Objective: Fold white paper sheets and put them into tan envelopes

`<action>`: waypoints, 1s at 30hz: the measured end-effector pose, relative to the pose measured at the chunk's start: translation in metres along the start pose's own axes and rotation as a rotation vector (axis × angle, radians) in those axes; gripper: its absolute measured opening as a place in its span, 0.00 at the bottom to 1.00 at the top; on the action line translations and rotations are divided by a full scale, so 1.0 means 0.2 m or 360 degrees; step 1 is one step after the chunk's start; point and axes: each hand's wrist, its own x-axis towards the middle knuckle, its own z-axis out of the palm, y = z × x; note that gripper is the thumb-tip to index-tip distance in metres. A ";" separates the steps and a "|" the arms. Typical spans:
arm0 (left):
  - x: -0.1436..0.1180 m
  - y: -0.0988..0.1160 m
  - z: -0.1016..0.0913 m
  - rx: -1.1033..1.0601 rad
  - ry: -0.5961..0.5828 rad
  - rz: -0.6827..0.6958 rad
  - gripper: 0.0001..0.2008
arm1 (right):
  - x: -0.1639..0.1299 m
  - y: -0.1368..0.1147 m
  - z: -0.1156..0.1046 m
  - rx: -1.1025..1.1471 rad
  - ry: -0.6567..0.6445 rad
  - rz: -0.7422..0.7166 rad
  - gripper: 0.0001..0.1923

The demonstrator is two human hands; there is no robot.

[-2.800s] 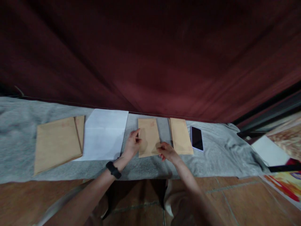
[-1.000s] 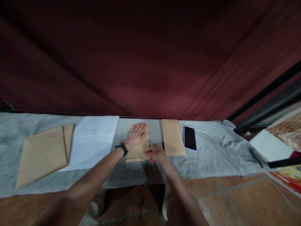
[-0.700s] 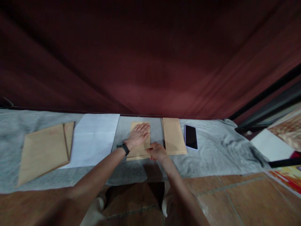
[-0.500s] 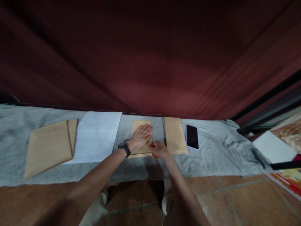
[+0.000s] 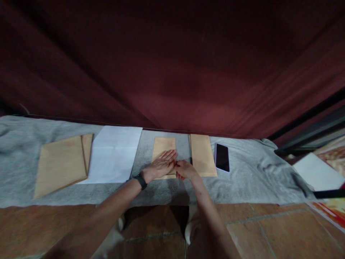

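Brown paper envelope point(image 5: 163, 144): lying flat on the grey cloth point(image 5: 250, 172) in the middle, red print up top, lower half mostly covered by hands. There's a line across it near the bottom; fold or second layer, can't tell.
Handling: probably super light, thin and a bit stiff, likely to crease or skid on fabric. Pinching a side edge with a palm on top seems the safe hold.
Left hand point(image 5: 160, 165): spread out, palm down on the paper, dark wristband point(image 5: 140, 181) behind it.
Right hand point(image 5: 185, 169): fingers curled in at the right edge, right up by the left fingertips. Can't tell if it's actually pinching.
Right neighbour: a small envelope pile point(image 5: 203, 154), near the right hand, so elbow room's tight there. Phone point(image 5: 222, 157) just past it.
Left neighbour: creased white sheet point(image 5: 115, 151), then bigger brown envelopes point(image 5: 60, 162).
Backdrop: dark red curtain point(image 5: 175, 72) along the far edge.
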 end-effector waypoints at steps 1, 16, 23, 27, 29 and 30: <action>-0.01 0.01 0.00 -0.0016 -0.0017 -0.0001 0.30 | 0.00 0.00 0.00 0.0011 -0.0015 -0.0001 0.15; -0.19 0.11 0.07 -0.0061 0.0115 -0.0032 0.30 | 0.01 -0.02 -0.02 0.0028 -0.0090 0.0014 0.22; -0.21 0.06 0.07 -0.0023 0.0186 0.0073 0.32 | -0.03 -0.02 -0.08 0.0072 -0.0271 0.0037 0.20; -0.23 0.02 0.06 -0.0004 0.0148 0.0075 0.33 | -0.05 0.00 -0.09 0.0041 -0.0332 0.0013 0.15; -0.24 0.01 0.06 0.0016 0.0163 0.0056 0.34 | -0.06 0.01 -0.08 -0.0041 -0.0291 -0.0027 0.13; -0.25 0.00 0.06 0.0027 0.0176 0.0046 0.34 | -0.07 0.01 -0.07 -0.0102 -0.0260 -0.0049 0.13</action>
